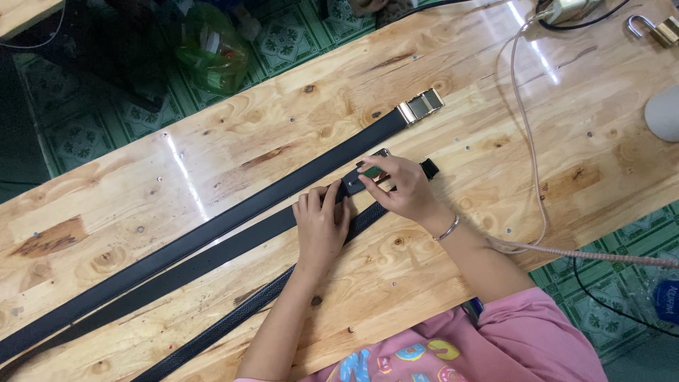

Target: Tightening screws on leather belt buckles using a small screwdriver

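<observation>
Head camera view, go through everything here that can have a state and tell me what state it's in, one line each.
Top belt: laid out flat, gold buckle attached.
Middle belt: flat, its end pinned under both hands.
Textured belt: flat, partly under the left hand.
Silver buckle: pinched in the right hand at the belt's end.
Padlock: shackle looks open.
Bracelet: on the right wrist.
</observation>
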